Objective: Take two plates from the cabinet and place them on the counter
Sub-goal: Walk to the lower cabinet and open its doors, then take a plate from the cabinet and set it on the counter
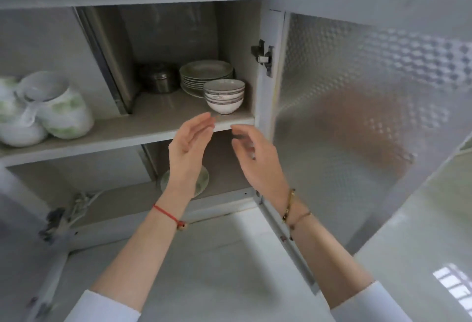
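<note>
A stack of several pale plates (206, 71) sits at the back right of the upper cabinet shelf (143, 127). Stacked white bowls with dark rims (224, 98) stand in front of the plates. My left hand (189, 150) and my right hand (258, 160) are both raised just below the shelf's front edge, under the bowls. Their fingers are spread and neither holds anything. On the lower shelf, one more pale plate (203, 179) shows partly behind my left wrist.
The cabinet door (357, 107) with patterned glass stands open on the right. A dark metal lidded pot (158, 79) sits left of the plates. White and green bowls and cups (48, 112) crowd the shelf's left end. A hinge (263, 57) juts from the right frame.
</note>
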{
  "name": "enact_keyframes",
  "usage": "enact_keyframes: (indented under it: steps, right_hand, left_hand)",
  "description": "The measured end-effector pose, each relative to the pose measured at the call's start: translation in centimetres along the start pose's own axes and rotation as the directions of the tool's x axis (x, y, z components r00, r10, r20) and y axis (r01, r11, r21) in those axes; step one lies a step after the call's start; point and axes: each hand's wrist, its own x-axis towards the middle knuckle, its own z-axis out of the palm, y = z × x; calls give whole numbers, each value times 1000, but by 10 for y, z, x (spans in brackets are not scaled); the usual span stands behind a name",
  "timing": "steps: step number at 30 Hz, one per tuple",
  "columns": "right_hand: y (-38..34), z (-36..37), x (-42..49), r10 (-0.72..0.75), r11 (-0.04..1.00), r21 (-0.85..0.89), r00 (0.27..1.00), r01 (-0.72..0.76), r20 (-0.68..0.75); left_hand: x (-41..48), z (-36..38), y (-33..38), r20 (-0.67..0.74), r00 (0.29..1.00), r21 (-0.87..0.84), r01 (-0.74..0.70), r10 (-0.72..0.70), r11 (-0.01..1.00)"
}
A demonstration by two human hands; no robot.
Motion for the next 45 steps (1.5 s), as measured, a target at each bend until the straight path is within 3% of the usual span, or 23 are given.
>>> enact_keyframes:
  steps: [16, 28, 32, 40, 45]
  right_hand:
    - [59, 94, 72, 276, 961, -65, 934, -268, 227]
    - [188, 199, 84, 489, 870, -229, 824, -437, 287]
    - [230, 227, 89, 540, 841, -209, 801, -499, 258]
    - [287, 252, 99, 532, 839, -304, 794, -450, 294]
    - [303, 260, 106, 539, 822, -411, 772, -394, 337]
  left_hand:
    - [49, -115, -52, -194, 919, 156, 374, -343, 914]
    - [105, -183, -215, -277, 788, 158, 602, -550, 782]
    - [124, -200, -268, -303, 756, 219, 648, -581, 729]
    - [135, -232, -338, -324, 723, 440, 687, -611, 579]
    - [137, -229, -351, -346, 739, 432, 672, -578, 601]
